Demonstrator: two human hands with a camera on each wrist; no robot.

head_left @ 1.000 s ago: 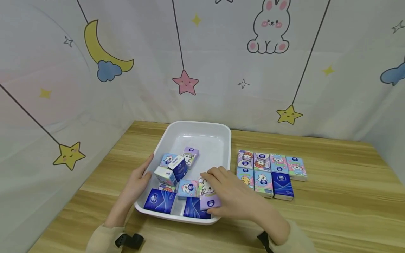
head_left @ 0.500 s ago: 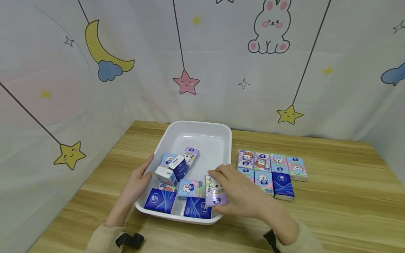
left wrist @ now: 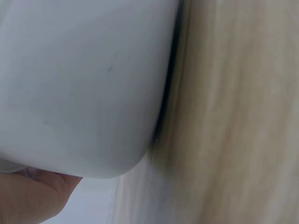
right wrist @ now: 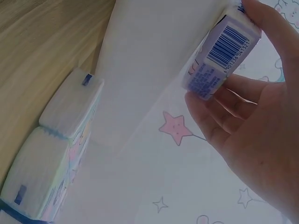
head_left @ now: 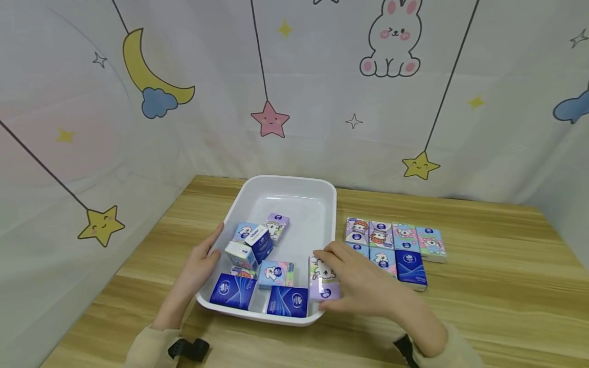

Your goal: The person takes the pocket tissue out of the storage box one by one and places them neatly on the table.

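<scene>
My right hand (head_left: 361,281) grips a purple pack of tissues (head_left: 324,283) with a cartoon dog, over the right wall of a white plastic tray (head_left: 333,204). In the right wrist view, the pack's barcode side shows between thumb and fingers. My left hand (head_left: 199,268) holds the tray's left wall by the rim; most of its fingers are hidden there. In the tray lie two dark blue tissue packs (head_left: 233,291) at the front, a light blue pack (head_left: 275,274), a purple pack (head_left: 277,228) and several others heaped at the left.
On the wooden table (head_left: 488,286) right of the tray, several tissue packs lie in two rows, among them a dark blue pack (head_left: 411,268) and a light blue-pink pack (head_left: 431,243). A white printed curtain (head_left: 313,92) stands behind the table and along its sides.
My right hand has moved right with the purple pack, from above a front blue pack to the tray's right wall, uncovering that blue pack. My left hand has stayed put.
</scene>
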